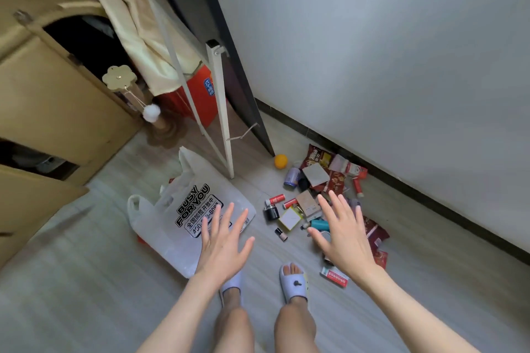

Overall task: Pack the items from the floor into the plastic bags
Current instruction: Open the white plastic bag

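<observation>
Packing hasn't started yet: both the left hand (222, 241) and right hand (342, 235) hover empty with fingers spread, so next probably grab the plastic bag (183, 226) lower-center.

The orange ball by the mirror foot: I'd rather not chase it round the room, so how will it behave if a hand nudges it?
The orange ball looks round and smooth, lying free on bare floor, so a nudge would probably send it rolling. It seems small, so likely light. Both the left hand and the right hand are open and empty; scooping from above looks safer.
</observation>
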